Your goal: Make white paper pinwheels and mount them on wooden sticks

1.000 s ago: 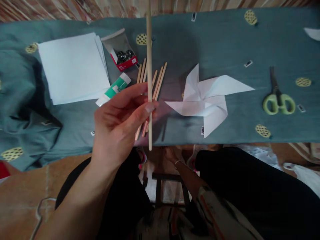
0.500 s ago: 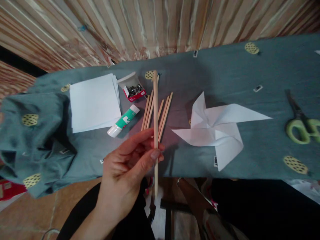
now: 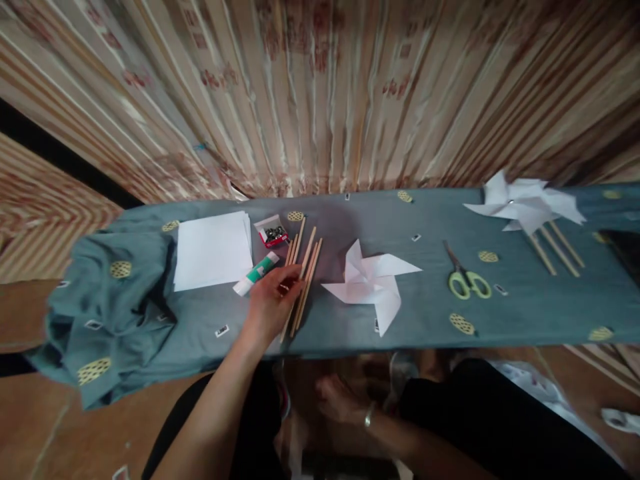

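My left hand (image 3: 273,303) is down on the grey-blue cloth of the table (image 3: 525,307), its fingers curled over the bundle of wooden sticks (image 3: 306,267) and closed on one of them. A glue tube (image 3: 256,273) lies just left of the hand. A flat white paper pinwheel (image 3: 370,283) lies to the right of the sticks. My right hand (image 3: 336,398), with a bracelet at the wrist, hangs low under the table's front edge, blurred, touching nothing I can make out.
A stack of white paper (image 3: 213,250) and a small red box of pins (image 3: 273,232) sit behind the glue. Green-handled scissors (image 3: 467,281) lie to the right. Finished pinwheels on sticks (image 3: 525,203) rest at the far right. A striped curtain (image 3: 320,93) hangs behind.
My left hand has lowered the upright stick down onto the bundle on the table. The view has tilted up and pulled back, showing the curtain and the far right pinwheels.
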The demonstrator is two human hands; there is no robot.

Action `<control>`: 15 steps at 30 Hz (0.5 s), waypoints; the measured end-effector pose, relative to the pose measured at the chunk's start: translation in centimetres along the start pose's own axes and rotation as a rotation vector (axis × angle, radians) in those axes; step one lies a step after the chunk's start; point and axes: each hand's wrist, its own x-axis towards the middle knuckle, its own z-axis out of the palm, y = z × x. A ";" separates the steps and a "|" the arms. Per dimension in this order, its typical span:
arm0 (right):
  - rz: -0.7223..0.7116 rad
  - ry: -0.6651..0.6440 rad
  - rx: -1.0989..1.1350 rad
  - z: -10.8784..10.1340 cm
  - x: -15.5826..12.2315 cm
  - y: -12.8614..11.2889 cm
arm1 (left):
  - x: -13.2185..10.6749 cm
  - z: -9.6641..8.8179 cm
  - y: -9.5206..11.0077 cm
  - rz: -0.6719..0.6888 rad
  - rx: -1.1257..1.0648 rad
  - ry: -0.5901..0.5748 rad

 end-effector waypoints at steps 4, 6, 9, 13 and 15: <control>-0.072 -0.009 0.113 -1.1 -4.4 -1.0 | -0.2 -0.3 -1.1 0.038 0.040 -0.013; -0.075 0.093 0.333 -2.8 -6.3 -1.9 | -0.4 0.0 -1.3 0.068 0.059 -0.032; -0.075 0.222 0.700 -6.8 -7.9 -3.3 | -0.3 0.7 -1.1 0.167 0.178 -0.080; -0.196 0.479 0.933 -12.5 -7.9 -3.7 | 0.8 2.1 -0.3 0.287 0.412 -0.127; -0.238 0.632 0.937 -14.6 -7.9 -3.0 | 1.3 2.6 0.0 0.321 0.512 -0.146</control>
